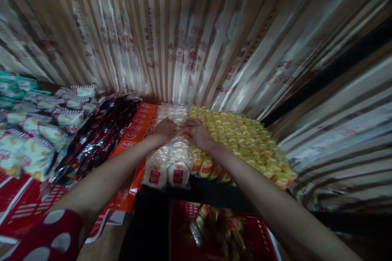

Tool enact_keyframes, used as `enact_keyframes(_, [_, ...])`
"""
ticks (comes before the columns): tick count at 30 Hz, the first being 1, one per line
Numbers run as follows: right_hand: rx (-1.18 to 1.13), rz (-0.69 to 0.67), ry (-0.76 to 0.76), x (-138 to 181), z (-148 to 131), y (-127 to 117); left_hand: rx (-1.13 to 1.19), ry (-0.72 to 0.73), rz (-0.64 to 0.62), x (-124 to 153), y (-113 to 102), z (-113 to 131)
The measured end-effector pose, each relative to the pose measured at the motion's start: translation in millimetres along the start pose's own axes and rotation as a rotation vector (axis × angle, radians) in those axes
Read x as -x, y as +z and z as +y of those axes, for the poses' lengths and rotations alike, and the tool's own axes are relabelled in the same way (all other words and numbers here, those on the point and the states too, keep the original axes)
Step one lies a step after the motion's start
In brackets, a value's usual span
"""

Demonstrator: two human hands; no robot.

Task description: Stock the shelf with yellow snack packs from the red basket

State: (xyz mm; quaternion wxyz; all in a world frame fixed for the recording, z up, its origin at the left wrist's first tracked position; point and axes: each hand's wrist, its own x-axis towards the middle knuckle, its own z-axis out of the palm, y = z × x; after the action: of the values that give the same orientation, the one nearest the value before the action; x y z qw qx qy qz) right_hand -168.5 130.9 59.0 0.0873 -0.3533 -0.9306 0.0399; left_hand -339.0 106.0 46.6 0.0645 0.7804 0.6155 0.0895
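Note:
Two rows of round white cakes in clear wrappers (178, 174), with red and yellow labels, run away from me on a dark surface. My left hand (166, 130) lies over the left row, fingers curled onto the wrapped cakes. From the right, my right hand (196, 133) reaches to the other row, its fingers bent around wrapped cakes near its middle. The hands almost meet. Blur and dim light hide the fingertips. Close on the right stand dense rows of small yellow-wrapped cakes (245, 140). An orange printed packet (134, 130) borders the white cakes on the left.
Dark red-and-black packets (98, 134) and white snack bags (39, 130) fill the left side, with green bags (18, 85) behind. Below, a red basket (260, 232) holds several wrapped pieces. Striped printed curtain (190, 36) hangs behind; a dark bar (330, 69) slants at right.

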Motion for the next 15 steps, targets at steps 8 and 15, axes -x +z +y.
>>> enact_keyframes(8, [-0.022, -0.094, -0.046, 7.4, -0.1, -5.7, -0.076, 0.006, 0.01, -0.3, -0.5, 4.4])
enact_keyframes(15, [0.133, -0.073, 0.044, 4.1, -9.8, -4.8, 0.007, -0.034, 0.082, 3.6, 0.6, 5.5])
